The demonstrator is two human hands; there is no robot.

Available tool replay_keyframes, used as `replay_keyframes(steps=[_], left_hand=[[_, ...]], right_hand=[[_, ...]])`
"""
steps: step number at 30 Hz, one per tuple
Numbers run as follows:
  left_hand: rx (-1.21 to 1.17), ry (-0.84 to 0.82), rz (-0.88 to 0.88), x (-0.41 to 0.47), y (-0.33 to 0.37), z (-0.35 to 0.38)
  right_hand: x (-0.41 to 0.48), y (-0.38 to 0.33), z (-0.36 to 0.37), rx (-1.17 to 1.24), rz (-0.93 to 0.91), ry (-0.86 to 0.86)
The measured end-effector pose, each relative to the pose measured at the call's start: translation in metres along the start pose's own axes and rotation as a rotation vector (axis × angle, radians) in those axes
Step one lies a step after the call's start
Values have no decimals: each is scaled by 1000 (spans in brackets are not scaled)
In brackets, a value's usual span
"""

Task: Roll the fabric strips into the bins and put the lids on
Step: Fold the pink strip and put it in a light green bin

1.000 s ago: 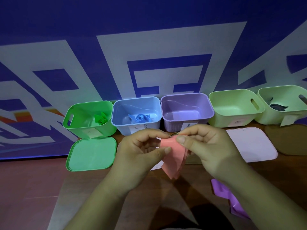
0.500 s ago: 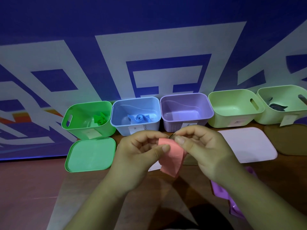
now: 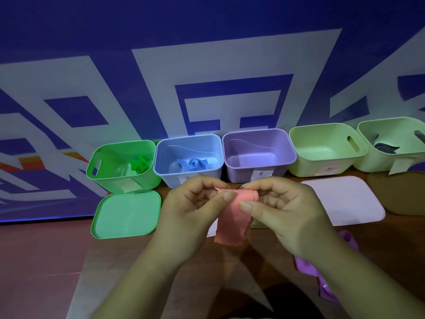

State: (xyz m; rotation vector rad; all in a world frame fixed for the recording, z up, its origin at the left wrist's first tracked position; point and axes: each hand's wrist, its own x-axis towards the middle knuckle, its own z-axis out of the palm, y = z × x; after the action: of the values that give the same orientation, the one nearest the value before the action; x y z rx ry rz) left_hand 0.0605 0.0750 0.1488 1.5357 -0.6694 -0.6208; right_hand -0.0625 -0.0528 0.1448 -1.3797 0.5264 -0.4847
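Observation:
A pink fabric strip (image 3: 233,223) hangs between my hands above the table, its top end curled into the start of a roll. My left hand (image 3: 195,208) pinches that top end from the left, and my right hand (image 3: 282,208) pinches it from the right. Behind them stands a row of open bins: green bin (image 3: 110,173) with a green roll (image 3: 139,166), blue bin (image 3: 167,173) with a blue roll (image 3: 193,163), bare purple bin (image 3: 271,173), bare light green bin (image 3: 305,166), and another light green bin (image 3: 368,162) holding dark fabric (image 3: 385,148).
A green lid (image 3: 126,214) lies flat before the green bin. A pale pink lid (image 3: 349,199) and a brown lid (image 3: 400,194) lie at the right. A purple fabric strip (image 3: 322,270) lies under my right forearm. A blue and white banner backs the bins.
The strip's top end has been rolled further, so its hanging tail is shorter. My hands stay in about the same place.

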Motion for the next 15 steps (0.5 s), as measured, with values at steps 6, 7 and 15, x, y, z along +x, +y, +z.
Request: replay_keyframes(steps=[6, 7, 15], left_hand=[[81, -24, 27, 0, -3, -2], [62, -18, 29, 0, -3, -3], [22, -34, 96, -2, -5, -6]], right_hand=[[1, 2, -3, -44, 28, 10], [1, 2, -3, -34, 36, 9], [4, -2, 0, 41, 70, 50]])
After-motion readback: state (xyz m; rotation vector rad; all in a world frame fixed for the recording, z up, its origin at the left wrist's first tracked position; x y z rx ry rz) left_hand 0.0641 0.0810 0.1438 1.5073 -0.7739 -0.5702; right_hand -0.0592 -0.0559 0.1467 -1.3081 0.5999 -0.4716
